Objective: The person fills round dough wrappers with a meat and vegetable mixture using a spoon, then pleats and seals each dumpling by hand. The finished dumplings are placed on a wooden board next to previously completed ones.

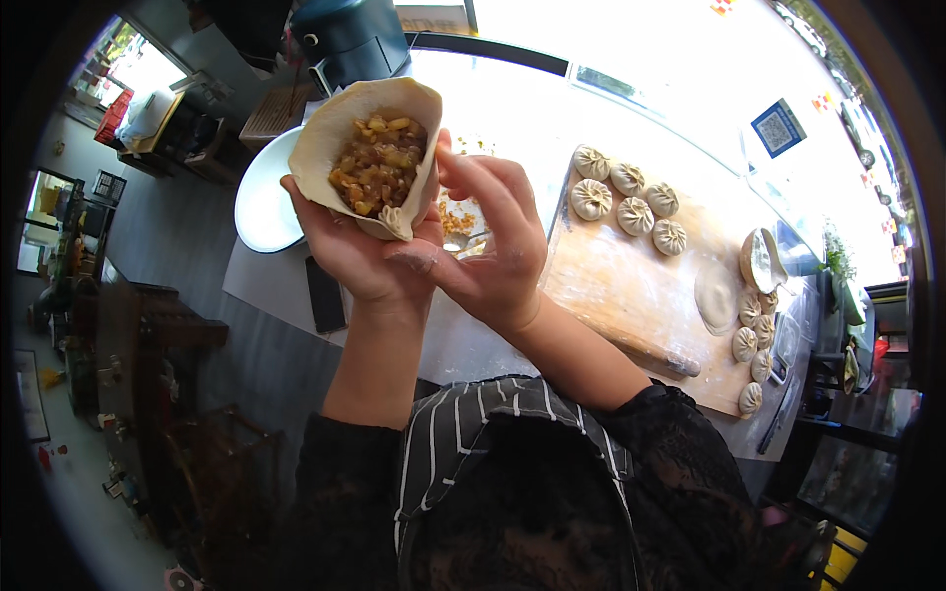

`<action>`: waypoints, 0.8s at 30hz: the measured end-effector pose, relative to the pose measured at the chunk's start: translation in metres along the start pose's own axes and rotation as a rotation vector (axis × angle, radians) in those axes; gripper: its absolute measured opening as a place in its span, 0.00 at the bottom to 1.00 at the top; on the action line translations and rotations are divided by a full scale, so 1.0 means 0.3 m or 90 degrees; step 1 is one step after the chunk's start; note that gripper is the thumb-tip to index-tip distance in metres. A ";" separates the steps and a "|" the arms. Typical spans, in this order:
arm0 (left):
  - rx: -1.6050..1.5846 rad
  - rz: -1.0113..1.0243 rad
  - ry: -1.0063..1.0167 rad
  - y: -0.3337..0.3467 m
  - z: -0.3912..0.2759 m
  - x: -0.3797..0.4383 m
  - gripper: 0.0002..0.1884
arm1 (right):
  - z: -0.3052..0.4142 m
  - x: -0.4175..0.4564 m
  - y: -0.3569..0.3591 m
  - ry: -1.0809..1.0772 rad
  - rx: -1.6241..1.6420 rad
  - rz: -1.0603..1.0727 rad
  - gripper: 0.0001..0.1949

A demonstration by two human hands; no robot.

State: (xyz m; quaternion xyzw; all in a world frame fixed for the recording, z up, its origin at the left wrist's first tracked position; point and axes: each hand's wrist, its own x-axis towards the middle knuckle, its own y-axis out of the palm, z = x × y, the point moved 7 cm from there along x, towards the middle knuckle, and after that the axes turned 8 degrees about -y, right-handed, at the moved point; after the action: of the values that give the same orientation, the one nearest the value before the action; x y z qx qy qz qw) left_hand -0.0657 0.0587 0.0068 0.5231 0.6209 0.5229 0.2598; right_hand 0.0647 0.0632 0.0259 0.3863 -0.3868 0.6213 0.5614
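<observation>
A round dough wrapper (318,148) with chopped filling (380,162) in it rests tilted in my left hand (355,258), its lower edge gathered into a few pleats. The fingers and thumb of my right hand (495,236) are at the wrapper's right edge and near the pleats; whether they pinch the dough is partly hidden. Behind my hands lies a dish with scraps of filling (458,221). Pleated buns (635,216) stand in a group on the floured wooden board (606,288) at the right. A flat dough round (716,299) lies on that board.
A white bowl (266,199) and a dark phone (325,295) are left of my wrists. A rolling pin (665,358) lies along the board's near edge. More buns (745,345) and a flour scoop (761,262) are at its right. A dark appliance (351,37) stands behind.
</observation>
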 end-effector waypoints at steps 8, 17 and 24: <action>0.145 -0.156 0.011 -0.038 0.020 -0.019 0.41 | 0.032 -0.004 -0.021 -0.145 -0.063 0.023 0.24; 0.128 -0.123 0.004 -0.058 0.008 -0.022 0.45 | 0.016 0.013 -0.027 -0.025 0.016 -0.014 0.21; 0.169 -0.085 -0.047 -0.055 0.024 -0.019 0.42 | 0.026 0.007 -0.034 -0.089 -0.081 0.040 0.23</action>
State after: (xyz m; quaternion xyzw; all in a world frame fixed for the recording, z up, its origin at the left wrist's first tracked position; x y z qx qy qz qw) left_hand -0.0640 0.0578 -0.0120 0.5296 0.7079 0.3979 0.2451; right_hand 0.0750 0.0578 0.0314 0.3800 -0.4753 0.5843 0.5369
